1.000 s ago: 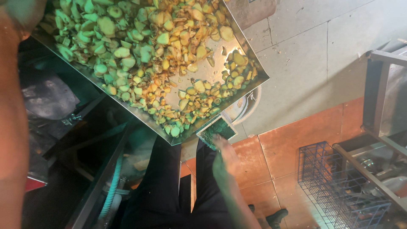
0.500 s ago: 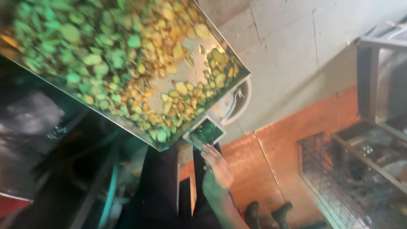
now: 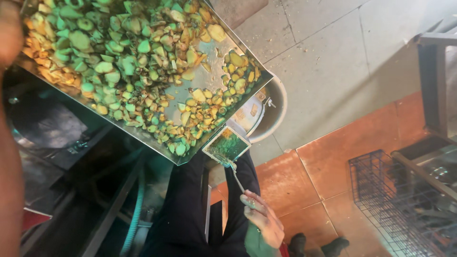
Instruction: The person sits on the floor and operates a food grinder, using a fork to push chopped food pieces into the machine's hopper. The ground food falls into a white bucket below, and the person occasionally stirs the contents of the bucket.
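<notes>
Single head view, looking steeply down, close over tray (image 3: 266,78).

The metal tray (image 3: 190,97) runs off the frame's top and left edges. A blurred forearm (image 3: 10,143) fills the left edge, its hand out of view. The tray covers most of the round pot (image 3: 269,112) at centre.

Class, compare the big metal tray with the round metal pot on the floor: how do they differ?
The metal tray is rectangular and tilted; the round pot stands on the floor. The tray is heaped with green and yellow chopped pieces; the pot holds only a few pieces. Both are shiny metal.
</notes>
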Demonstrator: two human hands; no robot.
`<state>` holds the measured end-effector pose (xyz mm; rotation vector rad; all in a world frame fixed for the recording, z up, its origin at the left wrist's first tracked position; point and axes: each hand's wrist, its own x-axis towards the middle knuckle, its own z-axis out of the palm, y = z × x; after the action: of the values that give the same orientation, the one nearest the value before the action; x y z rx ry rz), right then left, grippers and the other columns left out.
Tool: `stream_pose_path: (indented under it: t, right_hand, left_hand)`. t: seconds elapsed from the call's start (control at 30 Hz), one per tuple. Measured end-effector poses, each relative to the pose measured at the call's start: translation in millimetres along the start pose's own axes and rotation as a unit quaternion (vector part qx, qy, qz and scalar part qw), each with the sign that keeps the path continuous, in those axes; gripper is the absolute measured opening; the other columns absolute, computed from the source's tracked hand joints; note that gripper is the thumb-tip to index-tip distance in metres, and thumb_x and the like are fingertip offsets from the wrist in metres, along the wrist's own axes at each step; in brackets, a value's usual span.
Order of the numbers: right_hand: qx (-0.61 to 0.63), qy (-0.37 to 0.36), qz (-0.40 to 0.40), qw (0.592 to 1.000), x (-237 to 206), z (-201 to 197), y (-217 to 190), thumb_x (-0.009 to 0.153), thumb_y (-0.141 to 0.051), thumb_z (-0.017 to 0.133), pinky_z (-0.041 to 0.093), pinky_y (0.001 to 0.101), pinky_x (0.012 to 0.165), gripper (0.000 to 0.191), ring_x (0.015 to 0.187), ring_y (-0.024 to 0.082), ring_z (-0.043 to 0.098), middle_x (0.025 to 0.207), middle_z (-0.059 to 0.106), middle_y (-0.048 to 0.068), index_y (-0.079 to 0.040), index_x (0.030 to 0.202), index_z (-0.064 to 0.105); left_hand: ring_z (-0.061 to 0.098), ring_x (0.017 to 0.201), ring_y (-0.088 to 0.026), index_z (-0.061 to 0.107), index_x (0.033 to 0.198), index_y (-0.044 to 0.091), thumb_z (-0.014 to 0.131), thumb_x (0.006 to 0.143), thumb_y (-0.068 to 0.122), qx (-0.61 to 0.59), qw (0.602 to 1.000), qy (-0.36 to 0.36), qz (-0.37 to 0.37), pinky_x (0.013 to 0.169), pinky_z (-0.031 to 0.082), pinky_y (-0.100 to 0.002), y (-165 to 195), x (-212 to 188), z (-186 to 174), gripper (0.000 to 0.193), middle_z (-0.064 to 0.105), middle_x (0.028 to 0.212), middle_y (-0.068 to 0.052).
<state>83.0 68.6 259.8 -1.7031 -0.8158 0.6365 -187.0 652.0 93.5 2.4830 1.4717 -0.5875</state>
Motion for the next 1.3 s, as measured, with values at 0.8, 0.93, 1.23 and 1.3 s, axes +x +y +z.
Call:
stream_pose_path:
  t: [0.8,0.93,1.23,1.3]
  right_hand:
    - [-0.138,0.008,0.030,0.990,52,75,22,0.082,0.004,0.067,0.063,0.0441,0.083,0.011,0.104,0.038,0.077,0.103,0.075,0.027,-0.003,0.091,0.064]
    - [-0.079,0.014,0.025,0.996,59,78,32,0.085,0.006,0.066,0.061,0.0451,0.093,0.016,0.111,0.038,0.074,0.107,0.075,0.025,0.001,0.099,0.061]
    - [-0.196,-0.087,-0.009,0.977,59,43,26,0.086,0.003,0.063,0.062,0.0386,0.090,0.014,0.109,0.033,0.074,0.106,0.077,0.018,-0.001,0.097,0.069]
    - [-0.224,-0.131,0.024,0.965,71,52,31,0.085,0.009,0.057,0.061,0.0407,0.091,0.019,0.110,0.036,0.074,0.105,0.076,0.020,0.002,0.098,0.069]
  left_hand:
    - [0.069,0.091,-0.043,0.052,0.131,-0.001,0.039,0.123,0.010,-0.054,0.995,-0.020,0.076,0.076,0.056,-0.049,-11,15,10,0.019,0.069,0.103,-0.028]
    - [0.069,0.091,-0.044,0.052,0.131,-0.001,0.039,0.122,0.010,-0.052,0.995,-0.022,0.078,0.076,0.056,-0.050,-4,19,10,0.019,0.069,0.103,-0.028]
    - [0.069,0.092,-0.044,0.052,0.132,0.000,0.039,0.122,0.010,-0.041,0.997,-0.006,0.063,0.076,0.055,-0.050,-10,9,17,0.019,0.069,0.104,-0.028]
    - [0.069,0.092,-0.044,0.052,0.133,0.000,0.039,0.122,0.010,-0.042,0.997,-0.003,0.058,0.076,0.055,-0.050,-11,5,16,0.019,0.069,0.104,-0.028]
